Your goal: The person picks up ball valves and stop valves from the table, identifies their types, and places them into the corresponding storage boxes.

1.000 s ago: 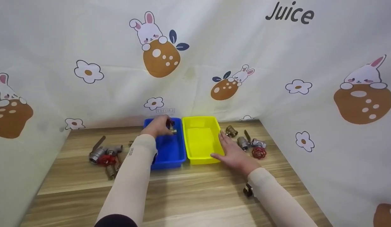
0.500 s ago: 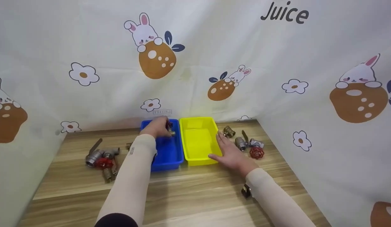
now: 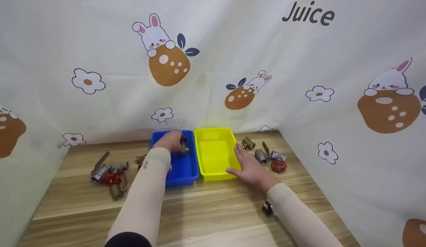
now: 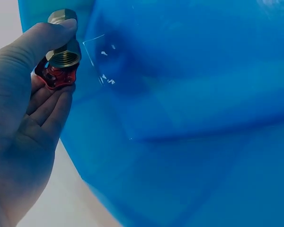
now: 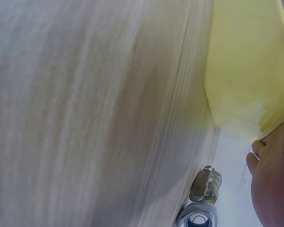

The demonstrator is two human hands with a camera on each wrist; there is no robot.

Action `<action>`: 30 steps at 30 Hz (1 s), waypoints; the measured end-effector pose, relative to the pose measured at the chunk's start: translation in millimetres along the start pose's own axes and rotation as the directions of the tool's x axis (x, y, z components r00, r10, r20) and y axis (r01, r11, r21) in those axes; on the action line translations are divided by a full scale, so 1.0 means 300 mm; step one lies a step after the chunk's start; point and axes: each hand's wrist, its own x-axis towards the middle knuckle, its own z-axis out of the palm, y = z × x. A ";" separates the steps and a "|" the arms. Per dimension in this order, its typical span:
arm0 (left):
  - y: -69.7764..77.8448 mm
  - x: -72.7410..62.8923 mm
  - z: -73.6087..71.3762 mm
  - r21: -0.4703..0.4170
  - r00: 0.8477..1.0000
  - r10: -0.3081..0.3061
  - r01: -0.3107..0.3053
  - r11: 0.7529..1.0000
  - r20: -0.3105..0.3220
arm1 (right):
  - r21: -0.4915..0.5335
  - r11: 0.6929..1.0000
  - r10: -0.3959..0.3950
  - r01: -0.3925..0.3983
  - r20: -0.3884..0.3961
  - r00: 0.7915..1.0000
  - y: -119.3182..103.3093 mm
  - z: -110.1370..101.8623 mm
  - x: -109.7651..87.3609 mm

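Observation:
My left hand [image 3: 169, 141] is over the blue bin [image 3: 181, 181], pinching a brass valve [image 4: 65, 53] with a red handwheel. In the left wrist view the thumb lies across the brass body and the fingers are at the handwheel [image 4: 56, 78]. Blue plastic fills most of that view beyond the valve. Beside the yellow bin [image 3: 216, 175], my right hand [image 3: 253, 171] rests at its right wall with fingers extended and thumb spread near the front corner. It grips nothing. In the right wrist view only part of this hand [image 5: 272, 184] shows, beside the yellow wall.
Several valves lie left of the blue bin, among them a lever ball valve [image 3: 101, 171] and one with a red handwheel [image 3: 111, 179]. Right of the yellow bin lie a brass fitting [image 3: 248, 143], another lever valve [image 3: 261, 156] and a red-wheeled valve [image 3: 278, 166]. Patterned cloth [image 3: 213, 51] surrounds the table.
My left hand has sunk slightly lower over the blue bin, still holding the valve. The right hand stays at the yellow bin. The head view has shifted a little, moving the scene leftward.

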 end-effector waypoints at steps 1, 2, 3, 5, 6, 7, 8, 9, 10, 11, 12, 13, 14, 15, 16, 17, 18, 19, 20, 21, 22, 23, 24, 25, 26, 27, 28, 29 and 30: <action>0.002 -0.004 -0.002 -0.003 1.000 0.000 0.000 1.000 0.003 | -0.003 1.000 -0.006 0.006 -0.002 1.000 0.001 0.000 0.001; 0.004 -0.009 -0.003 -0.009 1.000 -0.002 0.002 1.000 0.006 | -0.010 1.000 -0.008 0.008 0.000 1.000 0.002 0.000 0.002; 0.006 -0.018 -0.006 -0.014 1.000 0.005 -0.005 1.000 0.008 | -0.009 1.000 -0.014 0.014 -0.004 1.000 0.003 -0.001 0.002; 0.011 -0.035 -0.010 -0.024 1.000 0.014 -0.014 1.000 0.008 | -0.013 1.000 -0.016 0.016 -0.005 1.000 0.001 -0.003 0.003; 0.013 -0.044 -0.011 -0.030 1.000 0.020 -0.020 0.999 0.006 | -0.013 1.000 -0.020 0.019 -0.007 1.000 0.002 -0.002 0.004; 0.014 -0.050 -0.011 -0.036 1.000 0.018 -0.018 0.999 0.003 | -0.010 1.000 -0.020 0.020 -0.007 1.000 0.001 -0.002 0.004; 0.016 -0.056 -0.011 -0.032 1.000 0.027 -0.027 0.999 -0.002 | -0.009 1.000 -0.017 0.017 -0.003 1.000 0.000 -0.001 0.005; 0.018 -0.060 -0.012 -0.028 0.999 0.035 -0.035 0.999 -0.006 | -0.003 1.000 -0.016 0.016 -0.004 1.000 -0.002 -0.002 0.004; 0.019 -0.062 -0.012 -0.024 0.999 0.039 -0.039 0.999 -0.009 | 0.000 1.000 -0.011 0.011 -0.002 1.000 -0.003 -0.002 0.003; 0.020 -0.063 -0.012 -0.022 0.999 0.042 -0.043 0.999 -0.011 | 0.002 1.000 -0.008 0.008 -0.004 1.000 -0.004 -0.001 0.003; 0.021 -0.063 -0.013 -0.018 0.999 0.046 -0.046 0.999 -0.012 | 0.007 1.000 -0.009 0.009 -0.010 1.000 -0.004 0.000 0.002; 0.023 -0.062 -0.014 -0.016 0.999 0.050 -0.050 0.999 -0.012 | 0.008 1.000 -0.004 0.004 -0.010 1.000 -0.005 0.001 0.002; 0.025 -0.060 -0.014 -0.011 0.998 0.054 -0.054 0.998 -0.012 | 0.009 1.000 0.000 0.001 -0.011 1.000 -0.005 0.001 0.003; 0.023 -0.054 -0.015 -0.014 0.999 0.049 -0.049 0.999 -0.004 | 0.009 1.000 0.003 -0.002 -0.013 1.000 -0.005 0.001 0.003; 0.024 -0.054 -0.015 -0.017 0.999 0.047 -0.047 0.999 -0.001 | 0.009 1.000 0.007 -0.007 -0.012 1.000 -0.004 0.003 0.003; 0.025 -0.053 -0.014 -0.017 0.999 0.045 -0.045 0.999 0.001 | 0.009 1.000 0.007 -0.007 -0.014 1.000 -0.003 0.004 0.003; 0.027 -0.052 -0.013 -0.017 0.999 0.042 -0.042 0.999 0.005 | 0.009 1.000 0.013 -0.013 -0.010 1.000 -0.003 0.004 0.004; 0.028 -0.049 -0.013 -0.016 0.999 0.034 -0.034 0.999 0.011 | 0.007 1.000 0.018 -0.018 -0.005 1.000 -0.002 0.004 0.004; 0.029 -0.048 -0.011 -0.015 0.999 0.029 -0.029 0.999 0.014 | 0.007 1.000 0.021 -0.021 -0.003 1.000 -0.002 0.004 0.003; 0.031 -0.048 -0.010 -0.014 1.000 0.026 -0.026 1.000 0.017 | 0.006 1.000 0.023 -0.023 -0.001 1.000 -0.002 0.003 0.003; 0.035 -0.054 -0.010 -0.015 1.000 0.027 -0.027 1.000 0.015 | 0.003 1.000 0.025 -0.025 -0.001 1.000 -0.001 0.004 0.004; 0.035 -0.053 -0.008 -0.012 1.000 0.021 -0.021 1.000 0.020 | 0.003 1.000 0.025 -0.025 -0.001 1.000 -0.001 0.004 0.004; 0.037 -0.054 -0.007 -0.011 1.000 0.017 -0.016 1.000 0.022 | 0.002 1.000 0.026 -0.026 0.002 1.000 0.000 0.004 0.004; 0.037 -0.056 -0.006 -0.014 1.000 0.013 -0.012 1.000 0.022 | 0.000 1.000 0.021 -0.021 -0.001 1.000 0.000 0.005 0.004; 0.040 -0.059 -0.005 -0.017 1.000 0.013 -0.012 1.000 0.021 | -0.002 1.000 0.018 -0.018 -0.003 1.000 0.001 0.007 0.005; 0.041 -0.061 -0.005 -0.020 1.000 0.009 -0.009 1.000 0.023 | -0.006 1.000 0.015 -0.015 -0.005 1.000 0.002 0.008 0.005; 0.042 -0.060 -0.004 -0.024 1.000 0.004 -0.003 1.000 0.025 | -0.006 1.000 0.012 -0.012 -0.007 1.000 0.002 0.008 0.004; 0.042 -0.056 -0.002 -0.029 1.000 -0.010 0.010 1.000 0.028 | -0.001 1.000 0.011 -0.011 -0.007 1.000 0.001 0.008 0.003; 0.045 -0.055 -0.002 -0.036 0.999 -0.013 0.014 0.999 0.031 | 0.001 1.000 0.011 -0.011 -0.008 1.000 0.001 0.007 0.003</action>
